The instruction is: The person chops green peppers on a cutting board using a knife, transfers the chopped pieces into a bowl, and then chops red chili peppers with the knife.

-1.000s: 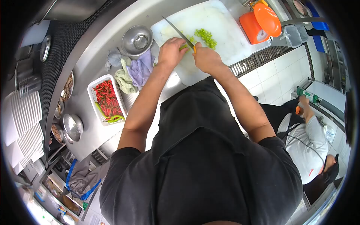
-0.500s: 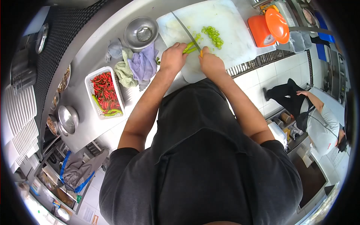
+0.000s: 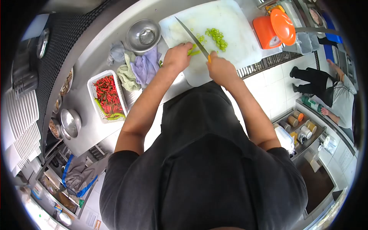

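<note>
On a white cutting board (image 3: 237, 23), my left hand (image 3: 178, 57) is closed around green chili peppers (image 3: 194, 50) whose ends stick out toward the blade. My right hand (image 3: 222, 70) grips the yellow handle of a long knife (image 3: 190, 34), its tip pointing to the board's far left. The blade lies just right of the peppers; whether it touches them I cannot tell. Beyond the knife sits a pile of sliced green chili (image 3: 217, 39), with a few loose slices nearer the blade. Part of the peppers is hidden under my left fingers.
Left of the board are a steel bowl (image 3: 143, 35), a purple cloth (image 3: 145, 68), a green cloth (image 3: 129, 73) and a white basket (image 3: 90, 85) of red chilies. An orange scale (image 3: 264, 32) stands at the right. A co-worker (image 3: 333, 90) stands at the far right holding a green bottle.
The knife and my right hand have shifted slightly right and nearer me, away from my left hand. The co-worker has turned and moved, and a green bottle now shows.
</note>
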Motion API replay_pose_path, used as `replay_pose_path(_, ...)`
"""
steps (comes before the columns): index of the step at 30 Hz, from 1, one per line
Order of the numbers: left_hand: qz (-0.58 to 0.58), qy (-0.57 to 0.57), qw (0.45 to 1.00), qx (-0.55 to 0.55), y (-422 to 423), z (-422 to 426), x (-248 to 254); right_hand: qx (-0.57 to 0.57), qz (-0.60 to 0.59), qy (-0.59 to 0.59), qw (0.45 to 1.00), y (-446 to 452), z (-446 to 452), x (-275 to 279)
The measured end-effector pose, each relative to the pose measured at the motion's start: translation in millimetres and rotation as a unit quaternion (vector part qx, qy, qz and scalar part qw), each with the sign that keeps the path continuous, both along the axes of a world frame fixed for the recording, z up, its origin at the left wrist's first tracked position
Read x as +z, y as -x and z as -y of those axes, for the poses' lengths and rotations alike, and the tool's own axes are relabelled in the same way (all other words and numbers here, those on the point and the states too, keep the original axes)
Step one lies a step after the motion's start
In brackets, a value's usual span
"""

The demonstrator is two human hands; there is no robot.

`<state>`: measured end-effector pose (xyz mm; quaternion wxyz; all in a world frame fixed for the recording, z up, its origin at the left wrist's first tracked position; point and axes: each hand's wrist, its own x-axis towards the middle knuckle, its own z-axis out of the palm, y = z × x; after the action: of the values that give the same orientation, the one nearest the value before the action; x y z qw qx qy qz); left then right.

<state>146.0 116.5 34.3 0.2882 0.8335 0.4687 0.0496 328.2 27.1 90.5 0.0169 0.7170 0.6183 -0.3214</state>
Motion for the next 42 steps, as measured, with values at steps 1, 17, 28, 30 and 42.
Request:
replay_pose_path(1, 0.007, 0.0, 1.0, -0.003, 1, 2, -2, 0.002, 0.005, 0.018, 1.0, 1, 7, 4)
replay_pose_path(17, 0.012, 0.005, 0.999, -0.034, 1, -5, -6, -0.008, -0.021, -0.026, 0.999, 10, -9, -14)
replay_pose_path(28, 0.034, -0.005, 0.998, -0.06, 4, -16, -22, 0.009, 0.004, 0.005, 1.0, 10, 0, -20)
replay_pose_path(30, 0.025, -0.017, 0.998, -0.052, 6, -16, -34, 0.038, 0.028, 0.044, 0.998, 13, 8, -24)
replay_pose_path(42, 0.099, 0.04, 0.994, -0.028, 8, -14, -21, -0.029, -0.05, -0.028, 0.998, 15, 6, -29)
